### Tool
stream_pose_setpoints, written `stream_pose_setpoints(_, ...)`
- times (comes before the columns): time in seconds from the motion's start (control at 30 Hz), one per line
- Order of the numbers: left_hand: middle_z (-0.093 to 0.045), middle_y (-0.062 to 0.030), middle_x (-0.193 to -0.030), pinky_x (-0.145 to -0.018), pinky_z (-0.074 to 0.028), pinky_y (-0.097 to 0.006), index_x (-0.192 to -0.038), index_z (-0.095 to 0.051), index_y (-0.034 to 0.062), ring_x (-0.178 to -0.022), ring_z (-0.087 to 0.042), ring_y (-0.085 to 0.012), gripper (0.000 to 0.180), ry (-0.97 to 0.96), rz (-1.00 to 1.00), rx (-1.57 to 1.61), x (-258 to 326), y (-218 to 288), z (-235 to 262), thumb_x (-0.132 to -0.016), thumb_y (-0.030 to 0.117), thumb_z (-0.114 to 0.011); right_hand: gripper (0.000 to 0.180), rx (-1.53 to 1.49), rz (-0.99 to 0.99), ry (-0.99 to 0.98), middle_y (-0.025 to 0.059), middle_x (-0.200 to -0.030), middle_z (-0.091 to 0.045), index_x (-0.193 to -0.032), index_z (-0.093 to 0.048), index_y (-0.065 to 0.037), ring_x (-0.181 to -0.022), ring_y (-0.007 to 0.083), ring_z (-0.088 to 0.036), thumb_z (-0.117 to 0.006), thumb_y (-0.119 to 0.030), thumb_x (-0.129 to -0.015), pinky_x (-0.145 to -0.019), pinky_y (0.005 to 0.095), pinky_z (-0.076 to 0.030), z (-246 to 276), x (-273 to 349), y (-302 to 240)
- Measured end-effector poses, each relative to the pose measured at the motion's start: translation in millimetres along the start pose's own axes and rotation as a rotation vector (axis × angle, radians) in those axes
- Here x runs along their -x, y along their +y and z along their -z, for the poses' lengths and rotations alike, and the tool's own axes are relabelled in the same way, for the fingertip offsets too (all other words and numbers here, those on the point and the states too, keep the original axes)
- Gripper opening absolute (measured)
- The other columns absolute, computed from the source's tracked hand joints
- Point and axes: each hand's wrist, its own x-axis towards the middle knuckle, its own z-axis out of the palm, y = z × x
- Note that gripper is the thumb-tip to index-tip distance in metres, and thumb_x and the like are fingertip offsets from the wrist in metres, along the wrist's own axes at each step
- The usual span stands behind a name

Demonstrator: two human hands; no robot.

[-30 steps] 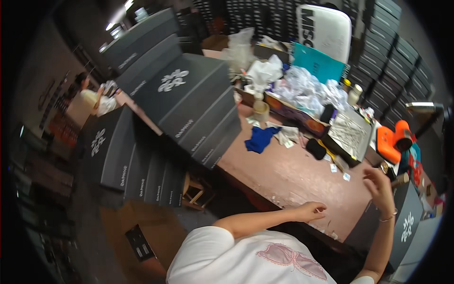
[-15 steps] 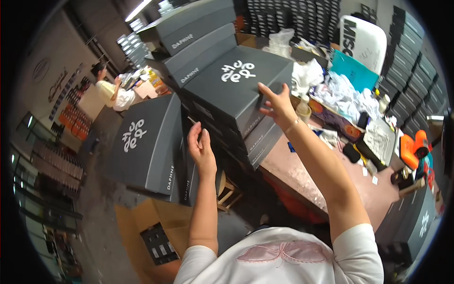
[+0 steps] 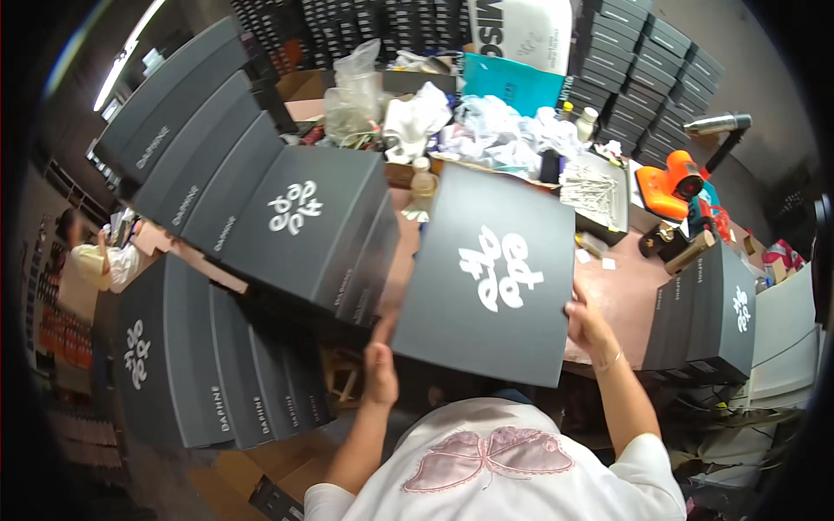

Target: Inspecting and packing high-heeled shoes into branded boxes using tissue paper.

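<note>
dark grey box; white looping emblem

So the held box is smooth matt cardboard, the shirt plain cloth with stitched bits, the bag filmy see-through plastic. Wads are crinkly thin paper. Tabletop is scuffed, maybe painted wood, hard to tell.
</note>
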Motion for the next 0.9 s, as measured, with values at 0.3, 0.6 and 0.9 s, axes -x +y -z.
stream_pose_setpoints(0.3, -0.059, -0.0108, -0.104, -0.088, -0.045, -0.034, -0.105, -0.061, 0.0016, -0.098, -0.054, -0.0204, 0.059, -0.028, 1.050, 0.216, -55, -197, -96, -0.087, 0.057, -0.059, 0.063, 0.220, -0.537, 0.522, 0.0099, -0.106, -0.061, -0.122, -0.051, 0.005, -0.089, 0.0197, -0.058, -0.076, -0.036, -0.080, -0.080, 0.0350, -0.049, 204, 17, 94)
stream_pose_setpoints(0.6, -0.056, -0.0069, -0.085, -0.084, -0.042, -0.031, -0.079, -0.058, 0.0083, -0.087, -0.050, -0.0208, 0.064, 0.207, 1.053, 0.240, -59, -183, -138, -0.072, 0.071, -0.065, 0.038, 0.090, -0.525, 0.443, 0.0042, -0.084, -0.062, -0.106, -0.060, 0.001, -0.069, 0.0117, -0.057, -0.066, -0.033, -0.089, -0.069, 0.0301, -0.053, 234, 13, 52)
stream_pose_setpoints(0.9, -0.061, -0.0087, -0.118, -0.097, -0.039, -0.034, -0.091, -0.061, 0.0034, -0.107, -0.053, -0.0197, 0.061, 0.061, 1.087, 0.432, -94, -210, -102, -0.085, 0.064, -0.056, 0.048, -0.221, -0.345, 0.536, 0.0106, -0.115, -0.062, -0.123, -0.055, -0.001, -0.102, 0.0194, -0.061, -0.058, -0.039, -0.093, -0.089, 0.0332, -0.051, 184, -1, 35)
